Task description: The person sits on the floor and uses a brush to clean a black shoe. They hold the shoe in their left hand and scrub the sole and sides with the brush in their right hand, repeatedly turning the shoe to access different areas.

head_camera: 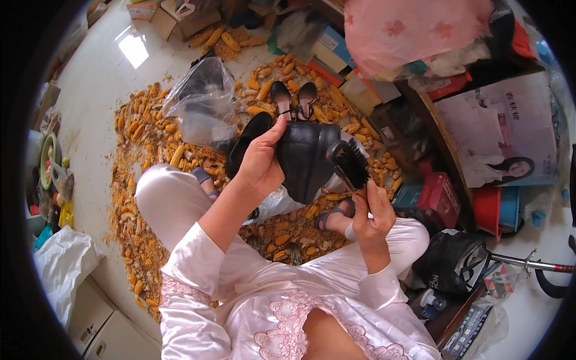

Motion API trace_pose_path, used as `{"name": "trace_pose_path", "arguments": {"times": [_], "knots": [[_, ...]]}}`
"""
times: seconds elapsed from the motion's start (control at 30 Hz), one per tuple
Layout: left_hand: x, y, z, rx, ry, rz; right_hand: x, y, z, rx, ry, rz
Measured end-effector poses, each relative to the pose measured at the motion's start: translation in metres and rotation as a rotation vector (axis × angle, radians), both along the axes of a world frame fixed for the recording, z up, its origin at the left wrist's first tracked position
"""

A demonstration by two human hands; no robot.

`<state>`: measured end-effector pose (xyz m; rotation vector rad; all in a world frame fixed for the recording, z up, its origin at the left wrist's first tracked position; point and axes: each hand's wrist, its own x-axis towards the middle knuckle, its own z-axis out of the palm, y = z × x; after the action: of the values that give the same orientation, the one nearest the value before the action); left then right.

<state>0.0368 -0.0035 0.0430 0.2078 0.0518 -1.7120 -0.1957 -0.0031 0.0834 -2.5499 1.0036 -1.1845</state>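
Observation:
My left hand (265, 164) grips a black leather boot (301, 157) above my lap, thumb on top. The black boot sole (247, 139) shows to the left of that hand. In my right hand (371, 211) is a brush with black bristles (353, 164), bristles facing up and to the right; its dark back is close to or touching the boot's right side, I cannot tell which. A pair of black strapped shoes (292, 99) lies beyond the boot on corn cobs. A clear plastic bag (202, 103) with something dark in it rests to their left.
Corn cobs and loose kernels (144, 216) cover much of the floor around my feet. Shoe boxes (330, 47) are stacked at the upper right. A printed picture box (499, 130), red and blue basins (488, 211) and a black bag (450, 261) stand at my right.

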Motion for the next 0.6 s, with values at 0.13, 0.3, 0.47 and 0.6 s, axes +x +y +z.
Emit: {"name": "trace_pose_path", "arguments": {"times": [0.13,0.3,0.47,0.6], "knots": [[0.003,-0.023,0.01,-0.048,-0.01,-0.052,0.003,-0.008,0.006,0.011,-0.053,-0.08],[0.007,-0.036,0.009,-0.117,0.064,-0.054,0.015,-0.009,0.009,0.035,-0.037,-0.113],[0.011,-0.039,0.002,-0.09,0.049,-0.001,0.006,0.002,-0.027,0.06,-0.052,-0.092],[0.018,-0.036,0.002,-0.09,0.062,0.017,0.025,-0.009,-0.017,0.028,-0.063,-0.159]]}}
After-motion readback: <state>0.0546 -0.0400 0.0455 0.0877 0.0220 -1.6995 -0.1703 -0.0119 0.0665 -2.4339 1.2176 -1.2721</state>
